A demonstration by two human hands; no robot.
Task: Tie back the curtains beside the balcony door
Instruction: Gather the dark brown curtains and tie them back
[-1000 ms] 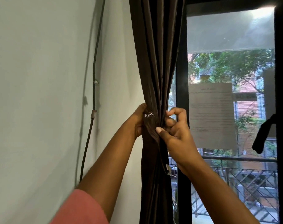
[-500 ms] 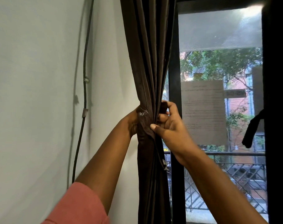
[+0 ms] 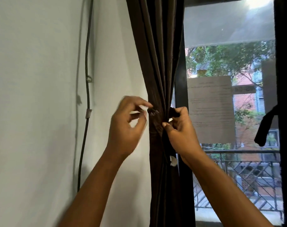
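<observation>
A dark brown curtain (image 3: 157,59) hangs gathered between the white wall and the black frame of the balcony door (image 3: 180,76). A matching brown tie-back band (image 3: 156,118) wraps the gathered folds at hand height. My right hand (image 3: 180,131) pinches the band's right end against the curtain. My left hand (image 3: 128,126) is just left of the curtain, blurred by motion, its fingers loosely curled and its fingertips close to the band's left edge, holding nothing. A small white tag (image 3: 173,161) hangs from the curtain lower down.
A dark cable (image 3: 87,89) runs down the white wall on the left, clipped in places. A paper notice (image 3: 210,108) is stuck on the door glass. A second dark tie-back strap (image 3: 264,126) hangs at the right frame. A balcony railing (image 3: 237,164) lies outside.
My left hand has come out from behind the curtain, let go, and now hovers beside the band. My right hand keeps its pinch on the band.
</observation>
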